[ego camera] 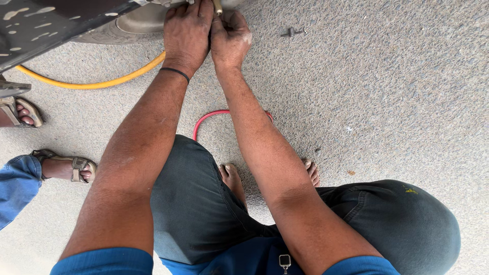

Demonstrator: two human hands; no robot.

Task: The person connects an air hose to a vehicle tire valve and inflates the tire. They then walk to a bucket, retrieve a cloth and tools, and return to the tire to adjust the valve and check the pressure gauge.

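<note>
Head view, the only one supplied.

Position: the person squats on the grey floor [397, 102], both arms stretched forward to a wheel [145, 20] under the dark, paint-flecked body of a vehicle [46, 25].

Left hand [187, 30]: knuckles up, fingers folded down tight against the wheel. A yellow hose [91, 83] runs across the floor from the left and disappears beneath this hand. The hand itself hides whether the grip is on the hose end or on something at the wheel, so I cannot tell. A black band sits on the wrist.

Right hand [230, 38]: pressed against the left, fingers curled closed. Its grip appears to pinch a small brass fitting [218, 6] that stands up between the two hands at the top edge of the frame.

Step in hand, by judgement: work on the fitting at the wheel, with the hose end brought up to it. The join itself is out of sight.

Any further move calls for both hands held steady and close together, and for slack in the yellow hose, which now lies in an easy curve.

Surroundings: a red hose [204, 119] loops on the floor between the person's bare feet. A small grey metal tool [293, 32] lies on the floor, to the right of the hands and apart from them. At the left edge stand another person's sandalled feet [66, 168], touching nothing.
</note>
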